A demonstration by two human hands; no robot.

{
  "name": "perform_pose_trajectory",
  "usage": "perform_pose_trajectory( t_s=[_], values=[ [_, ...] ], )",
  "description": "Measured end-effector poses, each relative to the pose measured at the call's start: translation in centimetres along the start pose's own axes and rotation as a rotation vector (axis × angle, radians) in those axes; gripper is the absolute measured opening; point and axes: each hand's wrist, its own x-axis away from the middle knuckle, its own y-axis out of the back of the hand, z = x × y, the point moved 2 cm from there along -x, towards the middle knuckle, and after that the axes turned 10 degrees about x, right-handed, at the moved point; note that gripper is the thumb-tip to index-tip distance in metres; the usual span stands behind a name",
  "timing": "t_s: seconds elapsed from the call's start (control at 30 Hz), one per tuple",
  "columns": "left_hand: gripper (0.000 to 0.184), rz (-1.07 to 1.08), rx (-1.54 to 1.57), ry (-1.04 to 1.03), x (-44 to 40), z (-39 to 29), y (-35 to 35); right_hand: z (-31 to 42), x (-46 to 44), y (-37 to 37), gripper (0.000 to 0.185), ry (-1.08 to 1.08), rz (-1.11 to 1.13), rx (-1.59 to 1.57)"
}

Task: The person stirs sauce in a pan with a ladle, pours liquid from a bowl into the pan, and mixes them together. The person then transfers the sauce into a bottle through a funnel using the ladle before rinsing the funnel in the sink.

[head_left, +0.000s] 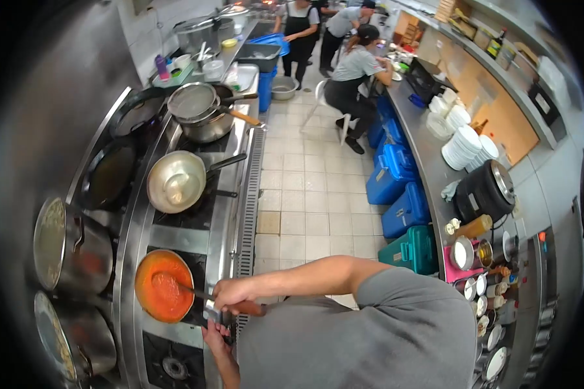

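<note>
My right hand is closed around the handle of a ladle, whose brown grip sticks out behind the fist. Its bowl rests in red-orange sauce in a round pan on the stove. Just below, my left hand is wrapped around the dark pan handle at the stove's front edge. My fingers partly hide that handle.
A frying pan, a sieve over a saucepan and two tall pots occupy the stove. Lidded bins, stacked plates and a black soup kettle line the right counter. Several people are farther back, one seated.
</note>
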Motion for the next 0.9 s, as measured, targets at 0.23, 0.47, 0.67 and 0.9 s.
perform_pose_trajectory(
  t_s=[0.23, 0.47, 0.67, 0.9],
  values=[
    [0.02, 0.062, 0.064, -0.066, 2.3, 1.6, -1.5, 2.9, 5.1, 7.7, 0.052, 0.102, 0.127, 0.324],
    [0.016, -0.078, 0.176, -0.147, 9.9, 4.5, -3.9, 5.8, 8.1, 9.6, 0.052, 0.222, 0.215, 0.465],
    [0.019, -0.106, 0.205, -0.193, 17.4, 6.6, -4.1, 6.2, 6.3, 7.2, 0.058, 0.487, 0.118, 0.956],
    [0.018, -0.204, 0.268, -0.287, 25.1, 11.0, 1.3, -4.2, 5.7, -2.6, 0.038, 0.011, 0.622, 0.456]
  ],
)
